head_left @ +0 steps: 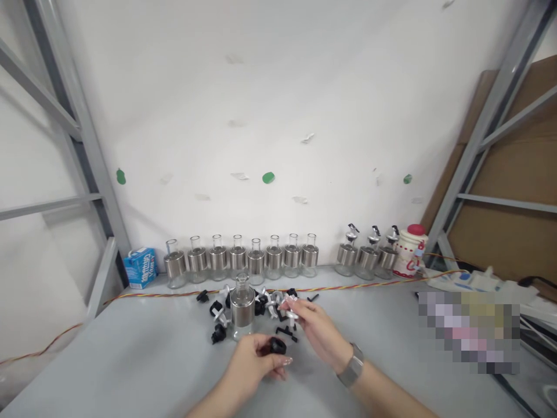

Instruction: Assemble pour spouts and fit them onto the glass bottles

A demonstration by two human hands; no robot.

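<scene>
Holding black piece (pixel 278 346), bottle (pixel 242 309) beyond hands (pixel 256 355) (pixel 321 332)

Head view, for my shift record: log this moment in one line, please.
left hand: holds black part | right hand: holds silver-white part | nearest bottle: upright beyond left hand

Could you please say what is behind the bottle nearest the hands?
Behind the front bottle, black and white parts show either side, then a twisted cable and bottles farther back. Its metal band covers anything directly behind.
</scene>
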